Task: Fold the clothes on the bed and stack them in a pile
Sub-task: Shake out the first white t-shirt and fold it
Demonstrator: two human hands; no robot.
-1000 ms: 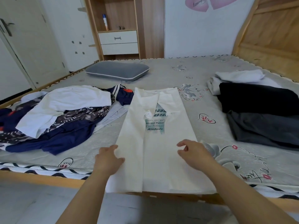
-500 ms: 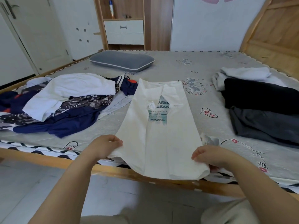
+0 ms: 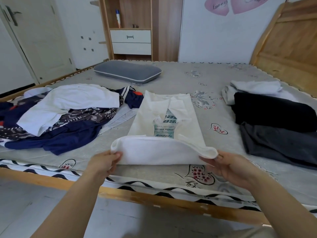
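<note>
Hands (left, right) pinch white shirt hem.

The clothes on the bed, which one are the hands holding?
The cream T-shirt with blue-green writing, in the middle. The left hand and right hand grip its bottom edge; the other clothes lie untouched on either side.

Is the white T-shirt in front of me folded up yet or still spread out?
Partly folded. The white T-shirt has its sides folded in, and the left hand and right hand hold its bottom hem, doubling it toward the collar.
</note>
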